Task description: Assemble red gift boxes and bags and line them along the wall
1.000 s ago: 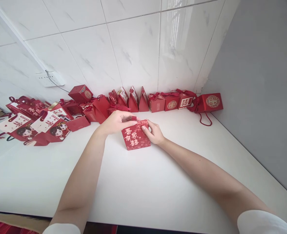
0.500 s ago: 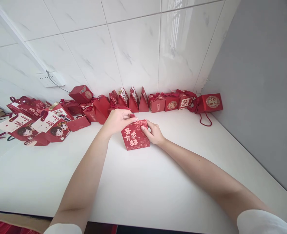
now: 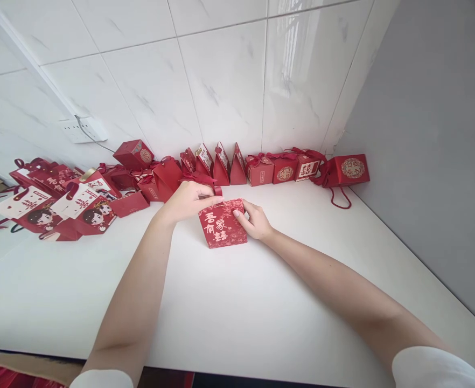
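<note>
A small red gift box (image 3: 222, 226) with white characters on its face sits on the white tabletop (image 3: 237, 318), a little in front of the wall. My left hand (image 3: 189, 198) is closed at the box's top left corner, pinching a red ribbon or flap there. My right hand (image 3: 254, 220) rests against the box's right edge, fingers curled onto its top right corner.
A row of red gift boxes (image 3: 284, 168) and triangular red packs (image 3: 221, 165) lines the tiled wall. Flat red-and-white gift bags (image 3: 60, 202) lie piled at the left. A wall socket (image 3: 83, 130) with a cable is above them. A grey wall (image 3: 431, 161) bounds the right.
My left hand has drawn slightly up and back at the box's top, pulling the red ribbon end into view. The box has shifted a little to the left. My right hand has barely moved.
</note>
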`<state>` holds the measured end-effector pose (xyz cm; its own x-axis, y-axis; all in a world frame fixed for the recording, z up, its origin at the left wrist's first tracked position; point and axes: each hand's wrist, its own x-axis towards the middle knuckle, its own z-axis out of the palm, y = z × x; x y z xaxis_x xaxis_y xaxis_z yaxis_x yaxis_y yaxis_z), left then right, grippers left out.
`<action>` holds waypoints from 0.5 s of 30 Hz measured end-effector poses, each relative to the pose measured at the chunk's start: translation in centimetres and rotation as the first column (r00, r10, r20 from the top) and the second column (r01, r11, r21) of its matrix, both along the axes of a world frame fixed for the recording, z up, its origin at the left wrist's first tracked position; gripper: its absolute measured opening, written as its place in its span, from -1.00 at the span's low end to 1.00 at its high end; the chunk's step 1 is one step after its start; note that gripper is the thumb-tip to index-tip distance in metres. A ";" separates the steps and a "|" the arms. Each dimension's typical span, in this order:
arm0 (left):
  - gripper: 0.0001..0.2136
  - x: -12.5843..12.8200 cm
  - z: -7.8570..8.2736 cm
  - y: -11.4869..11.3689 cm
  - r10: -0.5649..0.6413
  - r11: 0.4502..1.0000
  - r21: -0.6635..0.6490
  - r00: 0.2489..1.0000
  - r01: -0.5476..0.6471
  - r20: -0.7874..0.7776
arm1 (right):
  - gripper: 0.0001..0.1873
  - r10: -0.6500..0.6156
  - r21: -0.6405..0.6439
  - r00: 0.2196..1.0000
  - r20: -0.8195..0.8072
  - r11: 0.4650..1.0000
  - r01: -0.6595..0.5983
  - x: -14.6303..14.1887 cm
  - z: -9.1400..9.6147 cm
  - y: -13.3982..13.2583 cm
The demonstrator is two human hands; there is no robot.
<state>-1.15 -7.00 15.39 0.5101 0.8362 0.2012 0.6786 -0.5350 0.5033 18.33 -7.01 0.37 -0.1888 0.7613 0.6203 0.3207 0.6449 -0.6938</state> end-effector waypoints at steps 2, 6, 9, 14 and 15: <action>-0.54 0.2 -0.1 0.0 -0.006 1.000 0.021 1.000 0.006 0.002 | -0.62 0.004 -0.002 1.000 0.000 1.000 -0.004 0.0 0.0 0.0; -0.57 0.3 -0.1 -0.2 -0.004 1.000 -0.008 1.000 0.004 0.015 | -0.63 0.003 -0.001 1.000 0.007 1.000 -0.002 0.0 0.0 0.0; -0.62 0.1 -0.1 0.0 -0.024 0.998 -0.058 0.999 0.022 -0.025 | -0.65 0.008 0.005 1.000 0.016 1.000 -0.008 0.0 0.0 0.1; -0.63 -0.1 -0.5 0.5 -0.045 0.998 -0.049 0.997 0.041 -0.070 | -0.63 0.018 0.012 1.000 0.024 1.000 -0.018 0.0 0.0 0.1; -0.64 -0.1 -0.6 0.6 -0.053 0.998 -0.046 0.996 0.050 -0.066 | -0.62 0.018 0.011 1.000 0.020 1.000 -0.018 0.0 0.0 0.1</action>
<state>-1.26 -6.39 14.76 0.5635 0.8161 0.1283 0.6841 -0.5480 0.4813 18.37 -6.86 0.33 -0.2148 0.7507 0.6247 0.3225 0.6583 -0.6802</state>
